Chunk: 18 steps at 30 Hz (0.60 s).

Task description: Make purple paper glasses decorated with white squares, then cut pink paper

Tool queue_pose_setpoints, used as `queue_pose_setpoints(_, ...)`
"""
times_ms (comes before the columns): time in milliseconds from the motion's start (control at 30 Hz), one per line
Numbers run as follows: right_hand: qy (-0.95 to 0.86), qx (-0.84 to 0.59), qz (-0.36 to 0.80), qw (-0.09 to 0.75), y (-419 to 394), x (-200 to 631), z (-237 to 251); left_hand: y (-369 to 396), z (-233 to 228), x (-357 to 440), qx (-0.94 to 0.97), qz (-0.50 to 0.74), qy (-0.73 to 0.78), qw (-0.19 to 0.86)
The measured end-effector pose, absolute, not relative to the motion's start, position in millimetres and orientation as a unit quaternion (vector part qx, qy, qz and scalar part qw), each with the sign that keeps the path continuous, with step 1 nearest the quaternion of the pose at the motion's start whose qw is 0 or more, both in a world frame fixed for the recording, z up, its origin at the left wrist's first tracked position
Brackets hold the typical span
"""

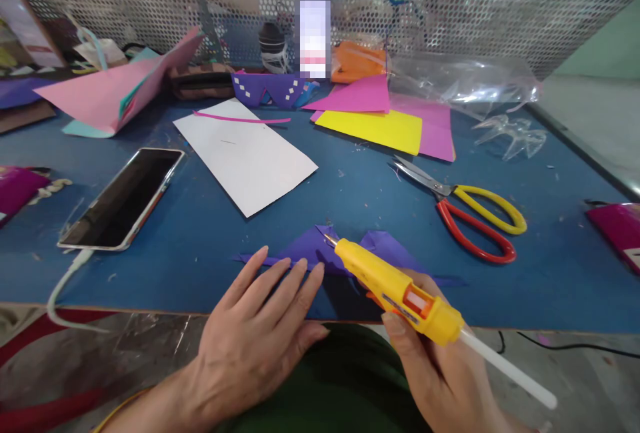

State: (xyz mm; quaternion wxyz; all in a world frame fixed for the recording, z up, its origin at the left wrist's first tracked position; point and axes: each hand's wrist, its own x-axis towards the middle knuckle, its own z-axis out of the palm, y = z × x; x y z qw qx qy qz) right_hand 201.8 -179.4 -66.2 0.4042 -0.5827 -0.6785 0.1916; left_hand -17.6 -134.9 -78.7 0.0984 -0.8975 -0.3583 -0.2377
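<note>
My right hand [440, 369] grips a yellow hot glue gun [400, 293] with a white glue stick poking out of its back end. Its metal tip rests on a folded purple paper piece [310, 249] lying at the near edge of the blue table [350, 193]. My left hand [255, 333] lies flat with fingers spread, and its fingertips press on the left part of the purple paper.
Scissors with yellow and red handles [465, 209] lie to the right. A white sheet [245, 153] and a phone [123, 199] with a cable lie to the left. Yellow and pink sheets [380, 123], purple paper glasses [267, 89], plastic bags and a mesh wall stand behind.
</note>
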Motion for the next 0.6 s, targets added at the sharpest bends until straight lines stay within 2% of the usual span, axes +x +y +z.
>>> queue_pose_setpoints(200,-0.626,-0.604,0.259,0.42,-184.2,222.1,-64.5,-136.5,-87.1,-22.7,-0.904,-0.226,-0.352,0.084)
queue_pose_setpoints(300,-0.638,-0.609,0.248,0.401,-176.7,236.6,-49.2,-136.6,-87.8,-23.0,-0.899,-0.243,-0.358,0.072)
queue_pose_setpoints(400,-0.693,-0.575,0.234,0.367,-158.7,245.3,-29.8,-136.0,-88.4,-22.2,-0.891,-0.27,-0.36,0.061)
queue_pose_setpoints(600,-0.744,-0.541,0.289,0.266,-123.5,253.1,-16.9,-135.0,-87.4,-22.2,-0.891,-0.281,-0.346,0.091)
